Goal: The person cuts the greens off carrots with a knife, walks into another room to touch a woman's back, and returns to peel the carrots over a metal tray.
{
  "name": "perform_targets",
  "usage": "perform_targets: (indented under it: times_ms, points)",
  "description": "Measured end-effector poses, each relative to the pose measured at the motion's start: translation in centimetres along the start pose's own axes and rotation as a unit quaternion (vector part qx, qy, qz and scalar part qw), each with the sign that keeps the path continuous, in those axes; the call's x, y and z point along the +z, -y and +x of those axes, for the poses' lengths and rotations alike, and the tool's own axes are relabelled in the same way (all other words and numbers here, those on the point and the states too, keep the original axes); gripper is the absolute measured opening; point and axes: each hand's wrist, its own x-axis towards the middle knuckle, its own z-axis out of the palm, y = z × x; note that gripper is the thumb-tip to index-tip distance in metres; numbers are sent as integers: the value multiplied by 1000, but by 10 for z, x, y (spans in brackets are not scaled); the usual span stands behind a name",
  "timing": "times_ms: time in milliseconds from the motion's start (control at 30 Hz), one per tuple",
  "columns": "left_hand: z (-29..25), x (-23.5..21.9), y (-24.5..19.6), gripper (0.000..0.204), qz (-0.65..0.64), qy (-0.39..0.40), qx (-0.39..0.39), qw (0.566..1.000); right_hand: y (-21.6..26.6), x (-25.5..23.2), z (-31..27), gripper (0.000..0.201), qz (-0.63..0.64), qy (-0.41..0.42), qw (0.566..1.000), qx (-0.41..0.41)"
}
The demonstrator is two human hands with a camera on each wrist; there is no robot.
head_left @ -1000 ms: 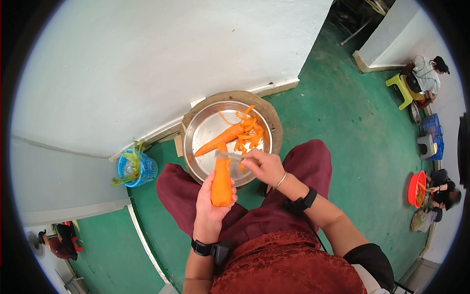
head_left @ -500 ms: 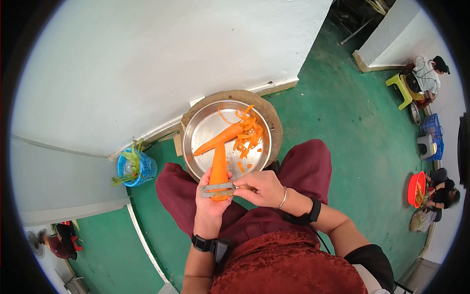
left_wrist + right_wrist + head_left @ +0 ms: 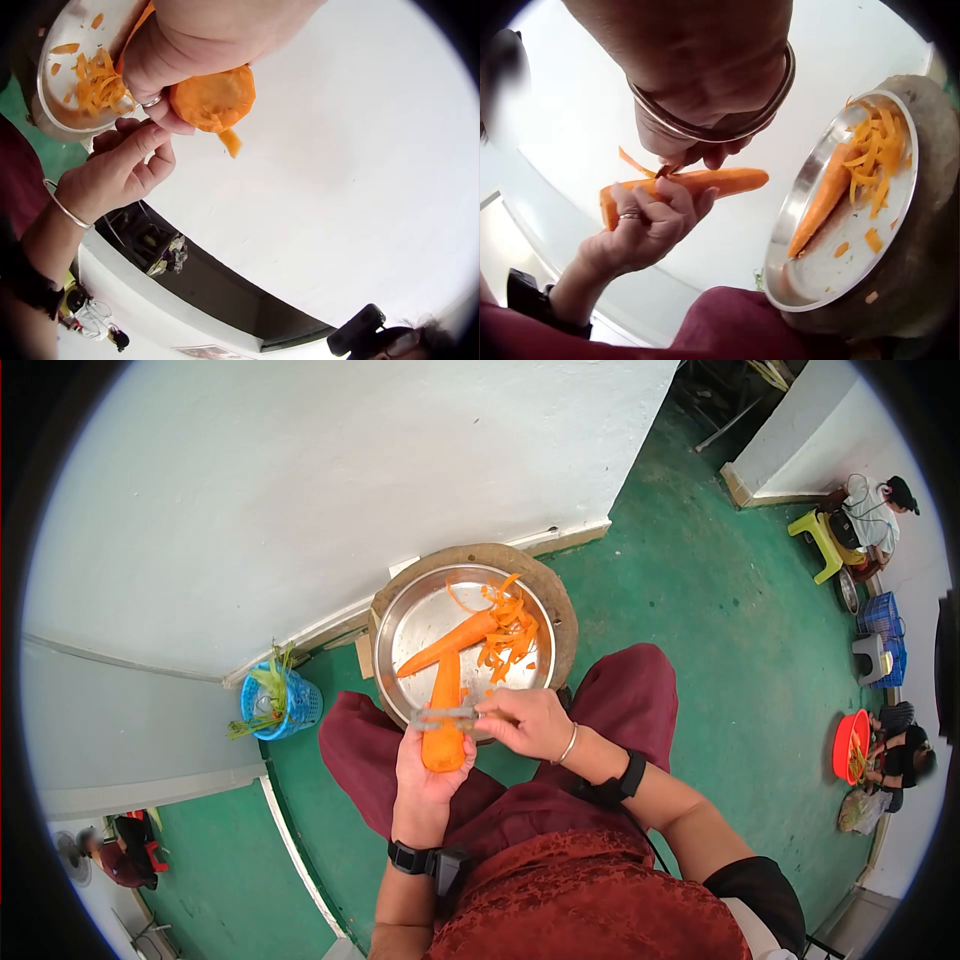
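My left hand (image 3: pixel 424 778) grips a carrot (image 3: pixel 443 745) near its thick end, its narrow tip pointing away over the bowl. In my right hand (image 3: pixel 532 722) is a metal peeler (image 3: pixel 447 714), its blade lying across the carrot's upper side. A strip of peel (image 3: pixel 634 163) curls up from the carrot beside the peeler in the right wrist view. The left wrist view shows the carrot's cut round end (image 3: pixel 214 99) below my left palm. A second carrot (image 3: pixel 447 643) lies in the steel bowl (image 3: pixel 412 622) next to a heap of orange peelings (image 3: pixel 512 630).
The bowl stands on a round wooden block (image 3: pixel 566 595) against a white wall (image 3: pixel 350 480). A blue basket (image 3: pixel 300 705) with green stalks is at the left. Other people sit farther off, one by a red basin (image 3: pixel 848 745) at the right.
The peeler went from the carrot's middle down to its thick end, then partway back up. My left hand keeps its grip; the carrot was drawn slightly nearer. Peelings dropped into the bowl.
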Motion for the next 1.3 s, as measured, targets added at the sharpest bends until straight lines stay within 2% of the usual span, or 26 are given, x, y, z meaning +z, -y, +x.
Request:
perform_targets:
  times_ms: [167, 300, 400, 600, 700, 800, 900, 1000, 1100, 1200, 1300]
  points:
    - [-3, -3, -3, 39, 32, 13, -5, 999, -28, 3, 6, 20, -39, -16, 996, 73]
    - [-2, -4, -2, 40, 24, 12, -14, 1000, -48, 8, 5, 22, -47, -27, 997, 52]
    - [-3, -5, -3, 41, 26, 15, -26, 999, -58, 8, 7, 22, -71, -20, 989, 129]
    - [-6, -9, -4, 41, 39, 40, -36, 998, -70, 10, 7, 22, -74, -42, 992, 95]
    - [-13, -3, -3, 33, 67, -3, -31, 997, -74, 8, 7, 22, -76, -10, 984, 159]
    - [-21, -2, -2, 33, 98, 13, -36, 994, -87, 7, 7, 22, -99, 6, 963, 249]
    - [-30, 5, -1, 34, 127, 18, -24, 992, -102, 5, 2, 24, -55, -23, 951, 302]
    - [-28, -2, -3, 41, 129, 20, -12, 991, -101, 1, 2, 24, 1, -16, 945, 325]
    - [-25, -6, -3, 41, 143, 16, -4, 990, -84, 0, 4, 24, 45, -43, 956, 287]
    - [-25, -5, -2, 40, 151, 15, -3, 988, -73, 2, 8, 22, 161, -83, 950, 254]
    - [-24, -9, -1, 38, 169, 24, 5, 985, -65, 4, 13, 21, 172, -102, 959, 202]
